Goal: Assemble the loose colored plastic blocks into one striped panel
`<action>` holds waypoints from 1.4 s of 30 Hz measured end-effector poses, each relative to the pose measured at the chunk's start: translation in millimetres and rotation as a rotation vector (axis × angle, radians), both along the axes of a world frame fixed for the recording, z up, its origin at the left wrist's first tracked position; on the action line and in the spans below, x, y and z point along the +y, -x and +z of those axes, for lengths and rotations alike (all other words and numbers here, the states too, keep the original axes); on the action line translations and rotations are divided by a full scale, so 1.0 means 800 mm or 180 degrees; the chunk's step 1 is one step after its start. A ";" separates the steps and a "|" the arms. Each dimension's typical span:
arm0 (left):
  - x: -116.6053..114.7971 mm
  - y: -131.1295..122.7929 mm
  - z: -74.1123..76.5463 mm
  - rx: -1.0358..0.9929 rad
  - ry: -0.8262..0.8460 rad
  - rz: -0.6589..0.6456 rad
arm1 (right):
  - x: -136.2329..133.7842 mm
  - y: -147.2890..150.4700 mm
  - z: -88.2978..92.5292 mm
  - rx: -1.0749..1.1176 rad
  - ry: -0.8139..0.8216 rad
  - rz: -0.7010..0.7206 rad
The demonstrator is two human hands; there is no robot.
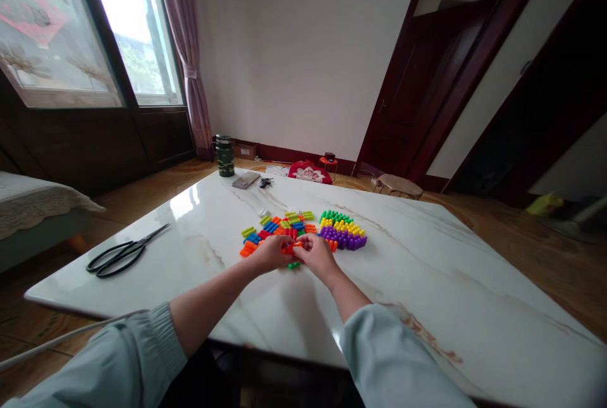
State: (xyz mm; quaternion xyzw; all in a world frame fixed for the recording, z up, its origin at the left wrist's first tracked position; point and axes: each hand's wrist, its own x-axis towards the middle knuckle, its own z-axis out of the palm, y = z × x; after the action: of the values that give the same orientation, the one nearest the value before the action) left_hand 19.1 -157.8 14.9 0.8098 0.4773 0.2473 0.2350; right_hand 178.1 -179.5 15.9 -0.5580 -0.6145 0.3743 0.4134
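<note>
My left hand (271,253) and my right hand (317,257) meet low over the near side of a colourful cluster of small plastic connector pieces (274,226). Between the fingertips of both hands is an orange plastic piece (297,245), partly covered by the fingers. Both hands are closed in a pinch. Beyond them lie red, blue, orange and lime pieces, in groups pointing outward. Green pieces (293,265) show just below the hands. To the right, green, yellow and purple pieces (344,237) stand packed in colour bands. Whether the held piece joins the cluster, I cannot tell.
Black-handled scissors (127,252) lie at the left of the marble-patterned table (427,281). A camouflage flask (224,156), a phone (246,179) and keys (266,182) sit at the far edge. A stool (398,185) stands beyond the table.
</note>
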 end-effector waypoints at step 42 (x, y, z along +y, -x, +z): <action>0.007 0.008 -0.003 -0.0970 0.1084 0.0503 | 0.012 -0.146 -0.032 -0.2095 0.0611 -0.1478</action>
State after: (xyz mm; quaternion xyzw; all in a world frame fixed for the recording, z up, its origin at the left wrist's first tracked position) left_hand 12.9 -151.9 12.3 0.6720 0.5330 0.3002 0.4175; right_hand 294.9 -170.3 -9.7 -0.8078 -0.5340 0.1283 0.2143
